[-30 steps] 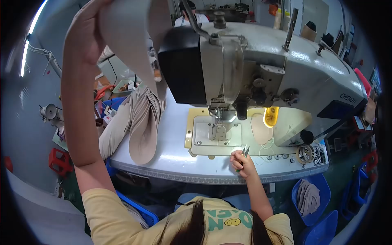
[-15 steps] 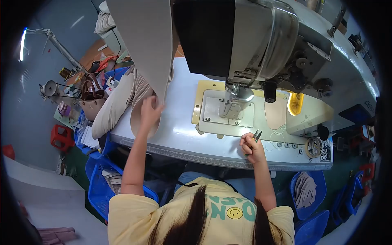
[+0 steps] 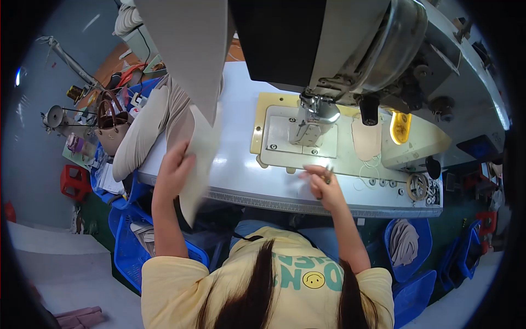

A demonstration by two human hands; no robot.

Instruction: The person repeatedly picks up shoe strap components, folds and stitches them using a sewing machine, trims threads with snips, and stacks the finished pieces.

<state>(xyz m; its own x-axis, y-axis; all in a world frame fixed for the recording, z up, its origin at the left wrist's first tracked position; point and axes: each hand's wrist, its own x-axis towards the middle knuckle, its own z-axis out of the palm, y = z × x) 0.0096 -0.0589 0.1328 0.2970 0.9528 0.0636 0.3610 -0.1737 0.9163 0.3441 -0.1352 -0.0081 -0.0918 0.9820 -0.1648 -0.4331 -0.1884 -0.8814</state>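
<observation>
My left hand [image 3: 176, 170] is closed on a pale beige fabric piece [image 3: 201, 156], lifted off a pile of similar pieces at the table's left; its lower end is blurred and hangs past the front edge. A stack of beige pieces [image 3: 143, 131] lies beside it. My right hand [image 3: 324, 189] is over the table's front edge with small thread snips [image 3: 328, 175] tucked in its fingers, its index finger pointing left. Ahead of that hand is the sewing machine's needle and presser foot area [image 3: 315, 120], nothing touching it.
One beige cut piece [image 3: 367, 140] lies on the machine bed, with loose thread, bobbins [image 3: 392, 183] and a tape roll [image 3: 417, 186] to the right. Blue baskets [image 3: 129, 247] stand below on both sides. A brown handbag [image 3: 112, 129] sits at the left. Large beige material hangs in the upper foreground.
My left hand has taken hold of a fabric piece and drawn it back toward me and to the left. My right hand has shifted slightly left, still with the snips. The view has tilted a little.
</observation>
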